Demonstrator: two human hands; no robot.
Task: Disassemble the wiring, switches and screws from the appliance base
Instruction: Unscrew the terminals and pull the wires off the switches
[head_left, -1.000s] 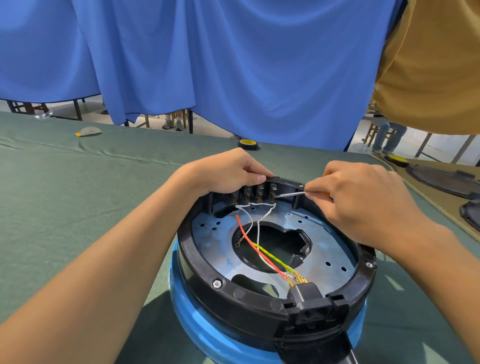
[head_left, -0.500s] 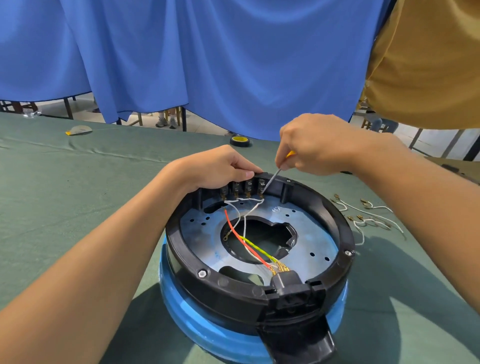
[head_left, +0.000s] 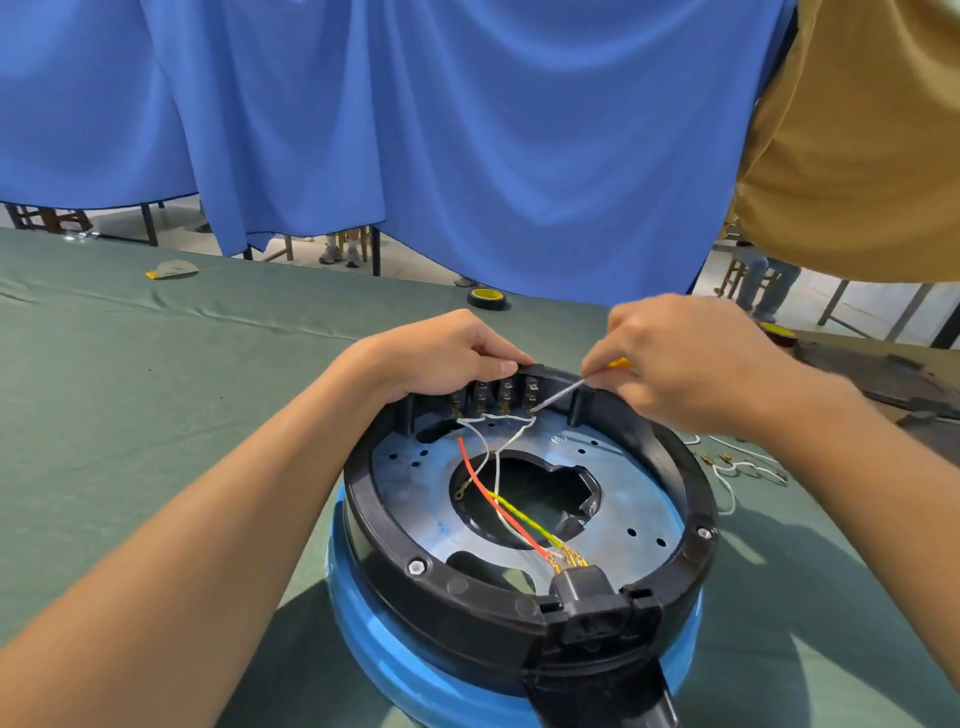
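On the green cloth (head_left: 156, 389), steadies the base (head_left: 374, 519) by curling left hand (head_left: 447, 353) over its far rim above the switches (head_left: 493, 395), pinches a screwdriver (head_left: 558, 395) in right hand (head_left: 691, 364), tip at the ends of thin white wires (head_left: 493, 452), likely limp and best gripped by their lugs.

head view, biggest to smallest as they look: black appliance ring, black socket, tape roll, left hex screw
black round plastic appliance ring
black plastic socket, near rim
yellow-and-black tape roll (farther off, real size unsure)
left silver hex screw
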